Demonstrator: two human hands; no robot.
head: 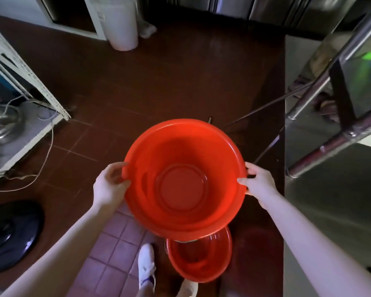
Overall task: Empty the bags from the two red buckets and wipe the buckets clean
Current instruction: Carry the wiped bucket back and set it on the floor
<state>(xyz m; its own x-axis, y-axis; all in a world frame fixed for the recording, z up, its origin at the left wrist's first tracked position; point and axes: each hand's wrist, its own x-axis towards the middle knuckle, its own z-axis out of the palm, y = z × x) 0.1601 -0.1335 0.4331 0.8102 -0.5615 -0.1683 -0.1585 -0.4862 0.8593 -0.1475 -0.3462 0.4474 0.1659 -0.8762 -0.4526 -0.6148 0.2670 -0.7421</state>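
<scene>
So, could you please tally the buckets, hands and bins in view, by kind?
Red buckets: 2 (one held, one on the floor)
Hands: 2 (left, right)
White bin: 1
Total: 5

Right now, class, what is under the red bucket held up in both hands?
A second red bucket stands on the tiled floor beneath the held bucket, which covers its far rim.

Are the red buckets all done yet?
Done: the big round red plastic bucket shows no bag inside. In hand: left hand and right hand grip its rim. Still to do: no cloth is in view, so wiping seems pending; the smaller red plastic bucket on the floor also looks bagless.
</scene>
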